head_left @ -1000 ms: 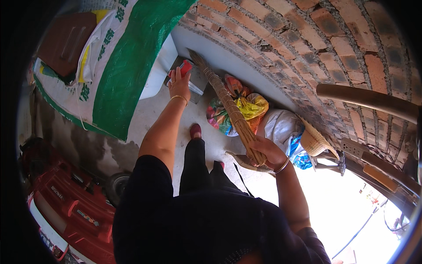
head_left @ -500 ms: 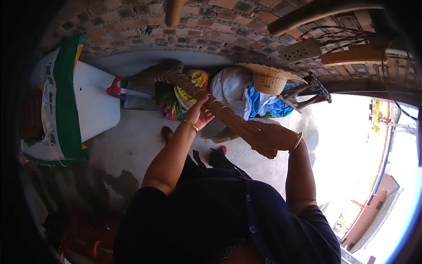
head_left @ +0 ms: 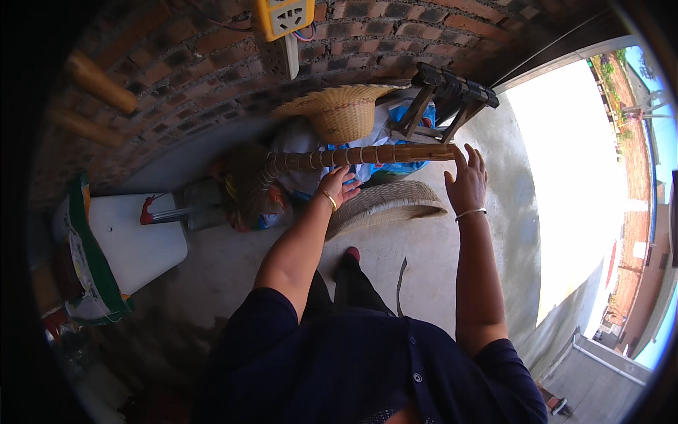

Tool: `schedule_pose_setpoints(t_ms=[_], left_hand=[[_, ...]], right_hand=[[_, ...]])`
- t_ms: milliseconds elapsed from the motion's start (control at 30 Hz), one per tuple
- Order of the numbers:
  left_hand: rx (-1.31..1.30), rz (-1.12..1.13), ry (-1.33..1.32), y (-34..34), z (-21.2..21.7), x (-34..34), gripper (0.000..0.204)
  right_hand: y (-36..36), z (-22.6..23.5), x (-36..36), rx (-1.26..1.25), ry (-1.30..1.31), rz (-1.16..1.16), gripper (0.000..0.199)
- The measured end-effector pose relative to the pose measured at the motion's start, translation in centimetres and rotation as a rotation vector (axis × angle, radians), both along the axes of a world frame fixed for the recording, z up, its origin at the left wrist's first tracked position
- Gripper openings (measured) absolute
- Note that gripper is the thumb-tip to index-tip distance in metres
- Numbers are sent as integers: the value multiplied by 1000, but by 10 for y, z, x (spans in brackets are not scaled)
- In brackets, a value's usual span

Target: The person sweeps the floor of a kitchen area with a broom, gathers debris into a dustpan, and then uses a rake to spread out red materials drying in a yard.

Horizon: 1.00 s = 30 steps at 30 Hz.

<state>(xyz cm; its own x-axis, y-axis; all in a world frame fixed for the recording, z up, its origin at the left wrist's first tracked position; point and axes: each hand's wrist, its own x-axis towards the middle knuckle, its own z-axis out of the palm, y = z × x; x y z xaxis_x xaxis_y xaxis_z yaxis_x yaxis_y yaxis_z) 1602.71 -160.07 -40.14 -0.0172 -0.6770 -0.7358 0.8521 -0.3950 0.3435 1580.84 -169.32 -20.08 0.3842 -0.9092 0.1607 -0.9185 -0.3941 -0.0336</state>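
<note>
A straw broom (head_left: 367, 155), its handle bound with thin rings, stretches nearly level in front of me. Its bushy end hangs on the left, dark and blurred. My left hand (head_left: 340, 186), with a gold bangle, holds the handle from below near its middle, some fingers partly hidden by it. At the handle's right tip is my right hand (head_left: 469, 178), wearing a pale bangle; its fingers are apart and upright, not wrapped round it. Just beneath the handle, a shallow woven basket (head_left: 388, 203) rests on the floor. Behind it is a straw hat (head_left: 346, 116).
A small folding stool (head_left: 448, 102) stands against the brick wall (head_left: 212, 53). A yellow power socket (head_left: 286, 18) hangs there. To the left are a dustpan (head_left: 201, 205), a white container (head_left: 145, 237) and a green-and-white sack (head_left: 92, 258). A bright doorway (head_left: 572, 177) opens at right.
My view has turned rightward. The broom has swung from a slant to nearly level. My right hand has loosened from its grip and spread its fingers at the handle's end.
</note>
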Motion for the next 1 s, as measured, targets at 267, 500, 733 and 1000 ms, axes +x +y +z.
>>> schedule_pose_setpoints(t_ms=[267,500,733,1000], left_hand=[[-80,-379,125,44,70,-12,27],[-293,-706,108,37,166,-1,32],[-481,-778,94,14,250,-68,32],[-668,-967,162,5,348,-221,33]], right_hand=[[96,-18,-21,575,-707,-106,30],[171,36,-40,564,-863,-198,30],[233,105,-137,279,-1179,-432,36],[358,176,-333,-154,-2054,-387,64]])
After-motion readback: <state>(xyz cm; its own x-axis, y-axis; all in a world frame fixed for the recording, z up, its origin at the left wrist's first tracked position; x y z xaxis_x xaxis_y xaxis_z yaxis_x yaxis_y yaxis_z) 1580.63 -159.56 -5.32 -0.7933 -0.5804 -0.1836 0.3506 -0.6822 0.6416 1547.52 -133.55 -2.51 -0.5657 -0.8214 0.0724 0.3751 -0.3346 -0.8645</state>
